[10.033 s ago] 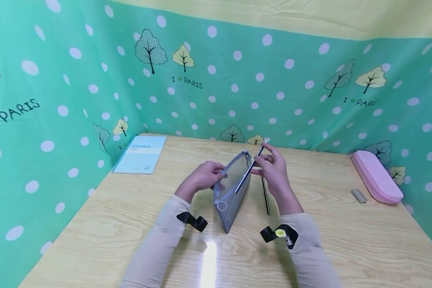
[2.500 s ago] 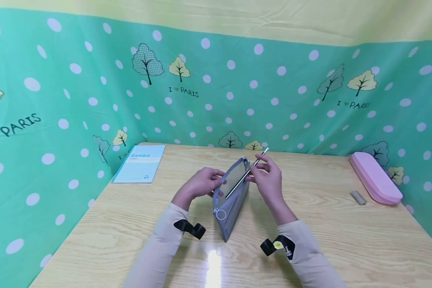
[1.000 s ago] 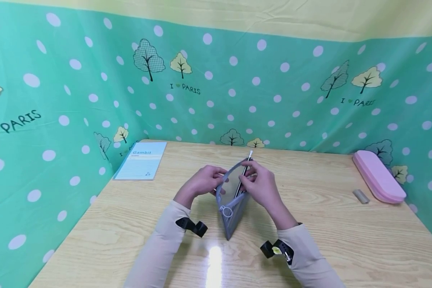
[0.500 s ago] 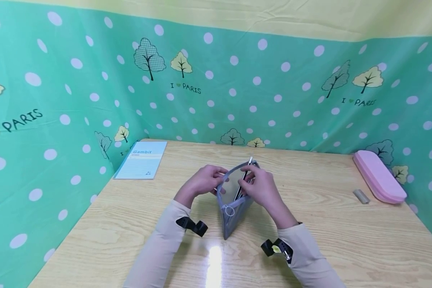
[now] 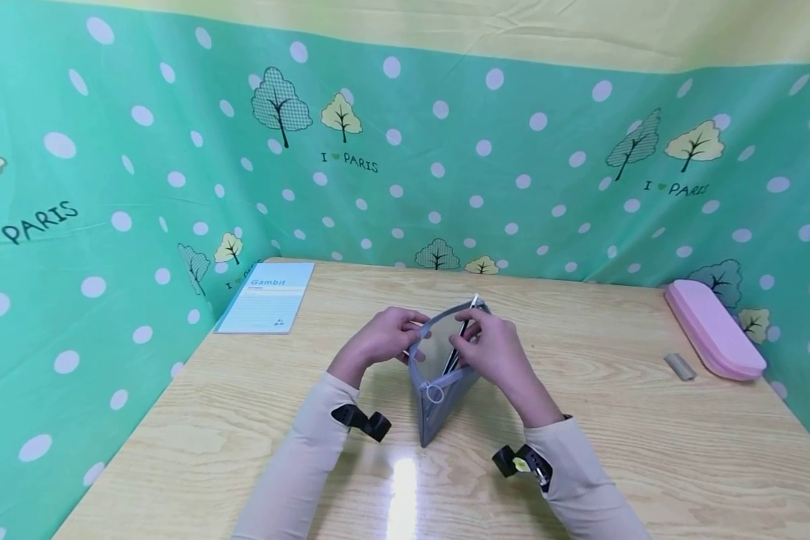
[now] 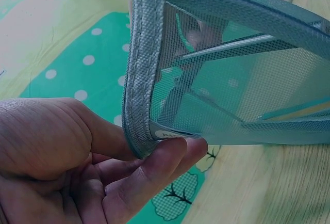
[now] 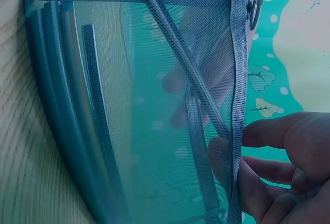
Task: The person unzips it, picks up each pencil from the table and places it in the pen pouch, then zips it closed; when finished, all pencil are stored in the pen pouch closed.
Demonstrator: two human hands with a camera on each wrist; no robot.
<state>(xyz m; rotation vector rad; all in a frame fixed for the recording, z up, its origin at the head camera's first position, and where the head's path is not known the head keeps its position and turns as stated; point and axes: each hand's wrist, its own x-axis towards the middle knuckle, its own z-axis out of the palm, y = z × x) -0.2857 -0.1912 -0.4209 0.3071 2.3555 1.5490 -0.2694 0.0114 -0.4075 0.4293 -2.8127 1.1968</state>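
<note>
A grey mesh zip pouch (image 5: 439, 409) stands upright on the table with its mouth spread. My left hand (image 5: 386, 337) pinches its rim between thumb and fingers, as the left wrist view shows at the zip edge (image 6: 142, 69). At the mouth, my right hand (image 5: 491, 345) holds a dark pencil (image 5: 464, 327) with a pale top end. Most of that pencil (image 7: 180, 46) is inside the pouch, slanting behind the mesh. Several more long, slim items (image 7: 72, 95) lie together along the pouch's bottom. A ring pull (image 5: 435, 394) hangs at the near end of the zip.
A light blue notebook (image 5: 266, 298) marked Gambit lies at the table's back left. At the right are a pink pencil case (image 5: 714, 330) and a small grey block (image 5: 679, 367). A green dotted cloth (image 5: 547, 172) hangs behind the wooden table (image 5: 601, 360).
The dark slim item lying beside the pouch ten seconds ago is gone from the table. The right hand has lowered the pencil from above the rim into the pouch, whose mouth is now wider.
</note>
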